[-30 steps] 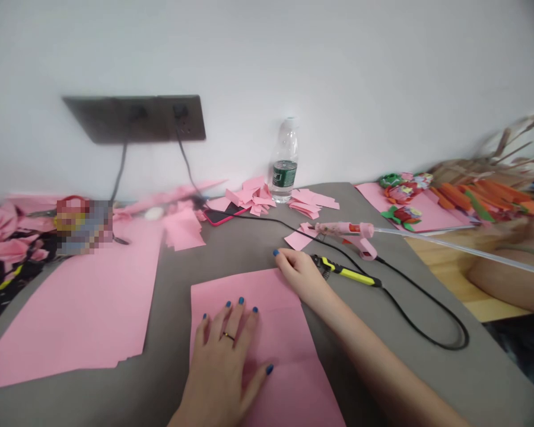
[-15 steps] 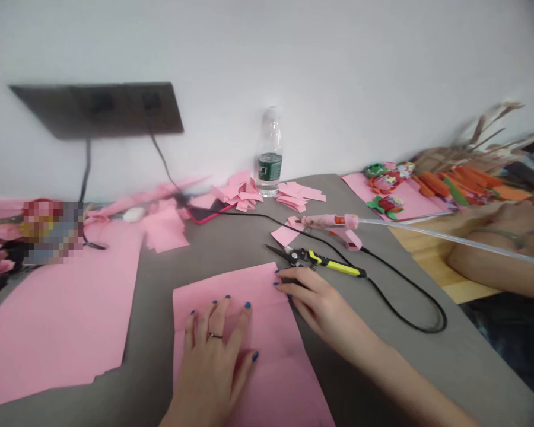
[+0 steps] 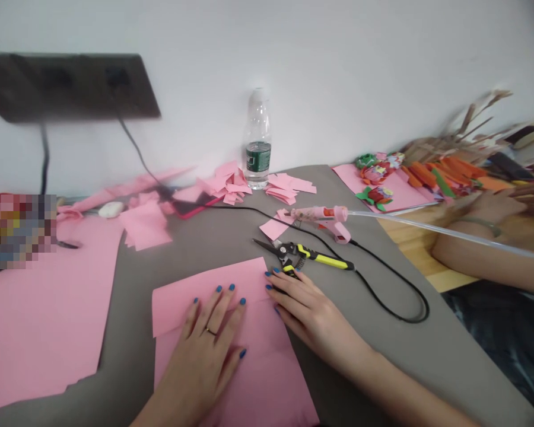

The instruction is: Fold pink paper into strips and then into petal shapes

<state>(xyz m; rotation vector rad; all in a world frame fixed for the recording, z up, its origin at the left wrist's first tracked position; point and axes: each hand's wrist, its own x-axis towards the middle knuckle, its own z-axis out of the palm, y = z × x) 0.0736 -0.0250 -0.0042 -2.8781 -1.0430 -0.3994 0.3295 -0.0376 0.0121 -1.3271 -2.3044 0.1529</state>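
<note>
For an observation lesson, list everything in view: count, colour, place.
Folded paper sheet: one, pink, under both hands.
Paper sheets: several, pink, far left.
Paper scraps: many, pink, around the bottle.
Plastic bottle: one, clear, by the wall.
Phone: one, pink-edged, left of the scraps.
Glue gun: one, pink, right of centre.
Snips: one, yellow-black, above right hand.
Craft flowers: several, red-green, far right.
Left hand: one, blue-nailed, on sheet.
Right hand: one, blue-nailed, at sheet's edge.

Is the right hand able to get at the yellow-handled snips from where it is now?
Probably yes: the right hand rests on the pink paper's edge, fingertips right beside the yellow-handled snips. Nothing appears to lie between them.
</note>
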